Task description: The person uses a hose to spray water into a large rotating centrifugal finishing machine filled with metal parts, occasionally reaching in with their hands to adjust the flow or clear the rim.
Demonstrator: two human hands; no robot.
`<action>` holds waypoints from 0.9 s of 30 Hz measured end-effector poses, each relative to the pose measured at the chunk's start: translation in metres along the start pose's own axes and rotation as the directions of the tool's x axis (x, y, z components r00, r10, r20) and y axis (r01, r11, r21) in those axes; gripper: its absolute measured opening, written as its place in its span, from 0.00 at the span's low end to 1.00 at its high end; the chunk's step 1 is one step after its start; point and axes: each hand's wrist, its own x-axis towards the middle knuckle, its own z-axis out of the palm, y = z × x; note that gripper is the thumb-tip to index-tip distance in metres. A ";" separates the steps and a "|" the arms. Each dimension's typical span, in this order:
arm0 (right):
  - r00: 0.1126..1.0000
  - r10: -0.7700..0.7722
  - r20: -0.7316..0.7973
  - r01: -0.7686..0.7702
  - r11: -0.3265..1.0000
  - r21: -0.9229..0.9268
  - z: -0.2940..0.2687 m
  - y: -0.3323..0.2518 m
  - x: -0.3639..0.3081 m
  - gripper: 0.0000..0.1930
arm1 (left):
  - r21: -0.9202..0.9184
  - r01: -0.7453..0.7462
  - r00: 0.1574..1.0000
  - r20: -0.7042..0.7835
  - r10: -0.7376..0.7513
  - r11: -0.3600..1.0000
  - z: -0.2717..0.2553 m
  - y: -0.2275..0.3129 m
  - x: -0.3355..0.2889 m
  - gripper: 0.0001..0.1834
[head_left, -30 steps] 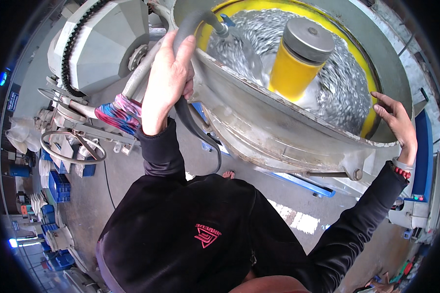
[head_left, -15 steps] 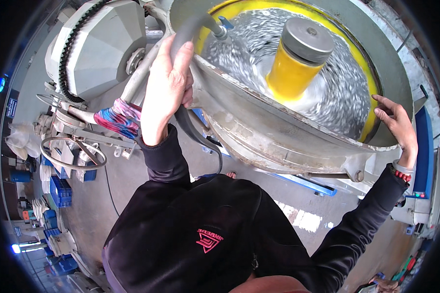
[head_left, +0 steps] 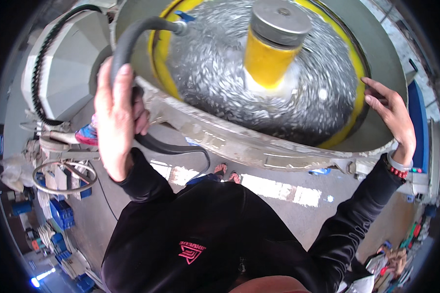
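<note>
My left hand [head_left: 116,115] is closed around a thick black hose [head_left: 124,49]. The hose arches over the rim of a large round tub [head_left: 220,134] and ends in a metal fitting [head_left: 182,28] with a blue valve handle [head_left: 185,16]. Below the hand, the rest of the hose hangs outside the tub. Many small silvery pieces [head_left: 210,83] swirl in liquid around a yellow central column [head_left: 269,61] with a round metal cap [head_left: 281,22]. At the tub's right side, my right hand [head_left: 393,115] reaches over the wall, fingers apart and slightly bent, fingertips near the yellow lining [head_left: 358,105].
A pale faceted drum [head_left: 68,63] with a black toothed belt [head_left: 39,73] stands left of the tub. Below it is a metal handwheel [head_left: 63,190]. Blue crates [head_left: 62,215] stand farther left on the floor. A blue panel [head_left: 416,122] rises beyond my right hand.
The view has shifted, so the tub sits farther left and higher. My left hand and the hose end have moved left, slightly farther from the column. My right hand remains by the tub's right edge.
</note>
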 end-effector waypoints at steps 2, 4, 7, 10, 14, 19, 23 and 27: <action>0.999 -0.015 -0.033 0.015 1.000 0.008 0.002 0.005 0.000 0.21 | 0.023 -0.026 1.000 0.004 0.026 0.999 0.001 -0.003 0.001 0.20; 0.999 -0.002 -0.050 0.003 1.000 0.019 0.002 0.002 -0.002 0.21 | 0.059 -0.043 0.999 0.018 0.042 0.997 0.005 -0.001 0.000 0.20; 0.996 -0.034 -0.079 0.034 0.999 -0.006 0.002 0.007 -0.006 0.21 | 0.071 -0.039 0.999 -0.012 0.040 0.997 0.007 -0.002 0.001 0.20; 0.997 -0.028 -0.071 0.023 0.997 -0.069 -0.001 0.006 -0.004 0.21 | 0.052 -0.017 1.000 -0.021 0.018 0.999 0.005 0.000 -0.001 0.21; 0.997 0.006 -0.082 -0.010 0.998 -0.054 0.000 0.007 -0.002 0.24 | 0.070 -0.034 0.999 0.007 0.033 0.997 0.007 0.001 -0.002 0.23; 0.983 0.031 -0.183 -0.024 0.999 0.042 0.005 0.001 -0.002 0.32 | 0.068 -0.014 0.999 0.040 0.011 0.998 0.002 0.003 -0.003 0.23; 0.978 0.022 -0.206 -0.012 0.999 0.052 -0.002 0.017 -0.005 0.35 | 0.037 -0.024 0.995 0.096 0.020 0.999 0.001 0.000 0.003 0.19; 0.982 0.058 -0.181 -0.046 0.997 0.069 0.004 0.016 0.003 0.38 | 0.021 -0.036 0.991 0.127 0.033 0.999 -0.007 -0.002 0.001 0.19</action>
